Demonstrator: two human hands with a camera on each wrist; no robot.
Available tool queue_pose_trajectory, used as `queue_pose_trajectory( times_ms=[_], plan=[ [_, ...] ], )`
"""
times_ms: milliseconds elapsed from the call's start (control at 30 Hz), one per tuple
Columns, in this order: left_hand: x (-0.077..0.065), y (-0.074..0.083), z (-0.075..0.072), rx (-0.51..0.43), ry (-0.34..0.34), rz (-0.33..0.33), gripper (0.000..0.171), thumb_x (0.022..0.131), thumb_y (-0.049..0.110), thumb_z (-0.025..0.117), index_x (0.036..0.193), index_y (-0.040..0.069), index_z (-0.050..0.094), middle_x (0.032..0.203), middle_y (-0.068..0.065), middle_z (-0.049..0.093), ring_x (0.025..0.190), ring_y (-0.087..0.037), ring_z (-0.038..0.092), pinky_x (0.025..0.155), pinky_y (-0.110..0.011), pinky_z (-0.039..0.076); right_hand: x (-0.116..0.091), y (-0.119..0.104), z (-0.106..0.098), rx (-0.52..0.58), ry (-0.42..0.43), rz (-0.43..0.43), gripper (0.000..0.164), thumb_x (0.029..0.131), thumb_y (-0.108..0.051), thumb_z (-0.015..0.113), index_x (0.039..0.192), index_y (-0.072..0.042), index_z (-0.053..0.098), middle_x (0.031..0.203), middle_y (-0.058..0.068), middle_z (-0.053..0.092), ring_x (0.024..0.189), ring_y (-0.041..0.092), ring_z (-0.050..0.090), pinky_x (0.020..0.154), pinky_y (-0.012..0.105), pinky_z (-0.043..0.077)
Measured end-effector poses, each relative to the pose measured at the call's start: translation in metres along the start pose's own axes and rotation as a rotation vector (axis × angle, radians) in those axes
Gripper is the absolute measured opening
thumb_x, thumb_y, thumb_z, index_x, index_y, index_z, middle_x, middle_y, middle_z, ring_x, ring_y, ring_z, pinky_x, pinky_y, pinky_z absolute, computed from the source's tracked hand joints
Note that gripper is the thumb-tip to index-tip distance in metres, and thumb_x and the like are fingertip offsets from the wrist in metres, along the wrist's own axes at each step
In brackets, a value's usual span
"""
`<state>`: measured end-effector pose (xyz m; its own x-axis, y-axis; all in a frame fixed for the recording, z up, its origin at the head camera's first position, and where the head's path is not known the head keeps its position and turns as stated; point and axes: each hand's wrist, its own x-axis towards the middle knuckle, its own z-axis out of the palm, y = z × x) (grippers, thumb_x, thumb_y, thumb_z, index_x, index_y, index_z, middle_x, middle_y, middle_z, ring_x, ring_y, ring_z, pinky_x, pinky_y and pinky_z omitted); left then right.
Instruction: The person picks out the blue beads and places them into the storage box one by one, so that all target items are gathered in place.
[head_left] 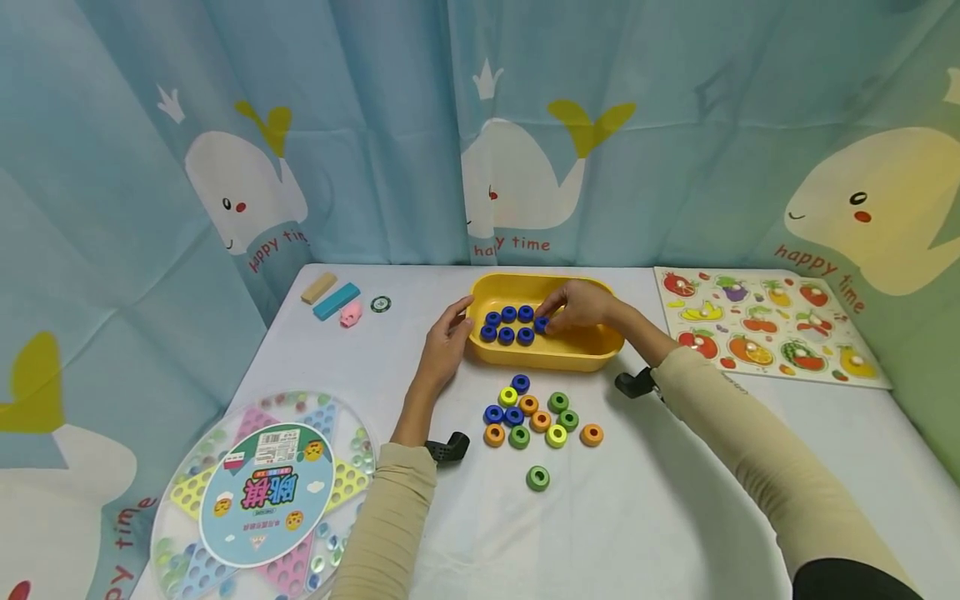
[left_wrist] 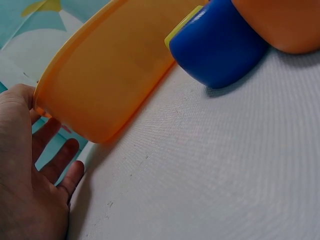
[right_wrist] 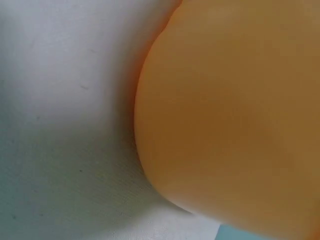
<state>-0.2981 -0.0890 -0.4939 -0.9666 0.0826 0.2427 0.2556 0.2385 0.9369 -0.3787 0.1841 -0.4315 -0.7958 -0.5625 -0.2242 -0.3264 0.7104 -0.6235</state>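
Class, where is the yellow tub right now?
In the head view, the yellow tub stands near the far edge of the table, left of the fruit board and just beyond the loose rings, with the left hand touching its left end.

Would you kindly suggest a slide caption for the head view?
Left hand holding a yellow tray, right hand pinching one blue ring beside six others inside it.

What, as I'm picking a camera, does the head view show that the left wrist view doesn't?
Head only: the right hand pinching a blue ring, the fruit puzzle and the Chinese checkers set.
Left wrist only: a close look at the fingers of the left hand spread beside the yellow tray.
Both: that hand, that tray, loose rings and the white tablecloth.
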Motion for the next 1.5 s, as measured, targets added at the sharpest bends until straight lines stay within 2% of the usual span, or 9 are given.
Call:
queue_pose_trajectory(
  times_ms=[300, 400, 567, 667, 800, 1000, 1200, 1300, 1500],
  plan=[
    [0.001, -0.002, 0.0, 0.004, 0.002, -0.006, 0.04, 0.098, 0.032, 0.044, 0.137, 0.029, 0.046, 0.137, 0.021, 0.041, 0.121, -0.007, 0.043, 0.101, -0.03, 0.035, -0.018, -0.021, -0.005, 0.011, 0.072, -0.042, 0.034, 0.076, -0.025, 0.077, 0.107, -0.011, 0.071, 0.105, 0.002, 0.068, 0.099, 0.02, 0.059, 0.084, 0.036, 0.047],
    [0.001, -0.003, 0.0, 0.0, 0.0, 0.015, 0.041, 0.098, 0.033, 0.044, 0.138, 0.026, 0.046, 0.136, 0.02, 0.041, 0.12, -0.007, 0.044, 0.1, -0.03, 0.036, -0.038, -0.04, -0.002, 0.027, 0.106, -0.12, 0.033, 0.077, -0.027, 0.076, 0.106, -0.011, 0.071, 0.103, 0.003, 0.068, 0.08, 0.021, 0.06, 0.066, 0.032, 0.05],
    [0.002, -0.003, 0.0, -0.005, -0.006, 0.041, 0.04, 0.099, 0.03, 0.044, 0.138, 0.023, 0.045, 0.137, 0.016, 0.042, 0.121, -0.01, 0.044, 0.099, -0.03, 0.037, -0.073, -0.068, 0.02, -0.01, 0.16, -0.254, 0.022, 0.077, -0.024, 0.076, 0.098, -0.02, 0.073, 0.092, -0.003, 0.069, 0.055, 0.017, 0.049, 0.047, 0.026, 0.039],
    [-0.001, 0.007, -0.002, -0.009, -0.01, 0.04, 0.039, 0.099, 0.022, 0.044, 0.138, 0.018, 0.045, 0.14, 0.007, 0.042, 0.122, -0.016, 0.044, 0.1, -0.034, 0.037, -0.088, -0.079, 0.04, -0.041, 0.195, -0.242, 0.021, 0.078, -0.019, 0.075, 0.098, -0.021, 0.073, 0.091, -0.008, 0.068, 0.054, 0.015, 0.048, 0.047, 0.025, 0.039],
    [-0.008, 0.027, -0.005, -0.009, -0.011, 0.042, 0.04, 0.098, 0.015, 0.044, 0.138, 0.011, 0.045, 0.141, -0.002, 0.042, 0.123, -0.023, 0.045, 0.1, -0.035, 0.037, -0.1, -0.086, 0.067, -0.078, 0.241, -0.134, 0.023, 0.081, -0.024, 0.073, 0.103, -0.018, 0.073, 0.08, -0.009, 0.066, 0.052, 0.014, 0.047, 0.047, 0.026, 0.038],
    [-0.009, 0.027, -0.004, -0.02, -0.009, 0.039, 0.04, 0.098, 0.015, 0.043, 0.138, 0.011, 0.045, 0.14, 0.0, 0.043, 0.122, -0.022, 0.045, 0.099, -0.035, 0.038, -0.102, -0.08, 0.093, -0.082, 0.319, -0.054, 0.03, 0.082, -0.033, 0.07, 0.109, -0.018, 0.071, 0.053, -0.003, 0.051, 0.045, 0.014, 0.045, 0.042, 0.027, 0.036],
    [0.002, -0.005, 0.0, 0.005, 0.004, 0.031, 0.04, 0.098, 0.03, 0.044, 0.137, 0.026, 0.046, 0.136, 0.02, 0.042, 0.119, -0.006, 0.045, 0.098, -0.029, 0.038, -0.095, -0.071, 0.1, -0.108, 0.321, -0.087, 0.031, 0.085, -0.031, 0.067, 0.113, -0.017, 0.069, 0.075, -0.008, 0.064, 0.045, 0.012, 0.044, 0.044, 0.027, 0.037],
    [0.002, -0.004, 0.001, 0.007, 0.005, 0.029, 0.04, 0.098, 0.03, 0.044, 0.138, 0.026, 0.046, 0.136, 0.02, 0.041, 0.119, -0.006, 0.045, 0.098, -0.029, 0.039, -0.092, -0.069, 0.102, -0.135, 0.316, -0.105, 0.03, 0.085, -0.029, 0.067, 0.113, -0.017, 0.069, 0.091, -0.01, 0.066, 0.049, 0.01, 0.044, 0.049, 0.027, 0.037],
    [0.001, -0.003, 0.0, -0.003, 0.002, 0.036, 0.04, 0.098, 0.031, 0.044, 0.137, 0.027, 0.046, 0.137, 0.018, 0.041, 0.119, -0.009, 0.046, 0.098, -0.03, 0.039, -0.087, -0.064, 0.102, -0.143, 0.289, -0.124, 0.028, 0.086, -0.026, 0.067, 0.113, -0.018, 0.068, 0.075, -0.01, 0.061, 0.046, 0.01, 0.044, 0.046, 0.026, 0.037]
  ],
)
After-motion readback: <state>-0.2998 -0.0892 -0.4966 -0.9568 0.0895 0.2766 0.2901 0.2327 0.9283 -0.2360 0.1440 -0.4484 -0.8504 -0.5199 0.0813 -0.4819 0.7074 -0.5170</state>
